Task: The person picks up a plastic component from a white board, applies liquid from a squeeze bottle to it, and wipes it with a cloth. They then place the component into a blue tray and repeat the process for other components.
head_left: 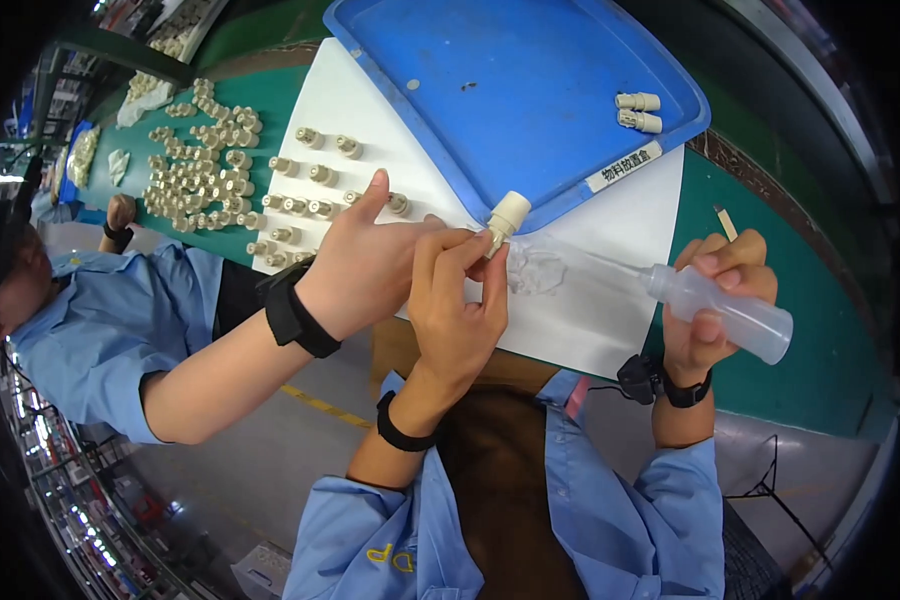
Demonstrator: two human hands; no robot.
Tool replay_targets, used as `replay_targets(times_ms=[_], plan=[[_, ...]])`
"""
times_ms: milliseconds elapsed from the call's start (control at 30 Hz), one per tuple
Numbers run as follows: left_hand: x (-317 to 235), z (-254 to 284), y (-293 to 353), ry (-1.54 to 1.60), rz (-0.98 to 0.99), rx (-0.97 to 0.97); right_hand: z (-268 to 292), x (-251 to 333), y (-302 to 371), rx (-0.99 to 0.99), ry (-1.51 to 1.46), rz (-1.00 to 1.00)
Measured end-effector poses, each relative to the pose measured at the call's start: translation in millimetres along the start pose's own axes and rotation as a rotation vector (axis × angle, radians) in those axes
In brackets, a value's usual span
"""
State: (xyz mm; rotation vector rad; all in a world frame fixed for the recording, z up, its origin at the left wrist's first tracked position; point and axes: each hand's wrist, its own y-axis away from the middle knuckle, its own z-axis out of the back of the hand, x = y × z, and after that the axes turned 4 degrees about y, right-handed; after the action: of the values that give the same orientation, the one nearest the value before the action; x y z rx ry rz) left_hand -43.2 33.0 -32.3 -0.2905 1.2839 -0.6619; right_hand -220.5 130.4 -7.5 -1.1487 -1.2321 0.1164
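Observation:
My left hand (458, 300) pinches a small cream cylindrical part (507, 217) between thumb and fingertips, over a white sheet (610, 220). My right hand (720, 285) grips a clear squeeze bottle (730, 308); its long thin nozzle points left toward the part. A co-worker's hand (362, 262), wearing a black wrist strap, reaches in from the left and touches my left fingers beside the part.
A blue tray (510, 90) lies behind, with two cream parts (638, 111) at its right. Several cream parts (210, 160) stand in rows on the sheet and the green table (820, 330) to the left. A crumpled clear film (536, 270) lies near the part. The co-worker sits at left.

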Motion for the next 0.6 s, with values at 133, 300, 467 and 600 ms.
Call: replay_targets(times_ms=[133,300,467,600], plan=[[5,-3,2,-0.081,-0.104,0.011,0,2,3,0.088,-0.020,-0.033],[10,-8,5,-0.121,-0.183,-0.005,0,3,1,0.196,0.059,0.014],[11,-11,5,-0.162,-0.231,0.013,-1,3,-1,0.250,0.125,0.071],[12,-14,6,-0.155,-0.232,0.008,-3,1,0,0.245,0.155,0.087]])
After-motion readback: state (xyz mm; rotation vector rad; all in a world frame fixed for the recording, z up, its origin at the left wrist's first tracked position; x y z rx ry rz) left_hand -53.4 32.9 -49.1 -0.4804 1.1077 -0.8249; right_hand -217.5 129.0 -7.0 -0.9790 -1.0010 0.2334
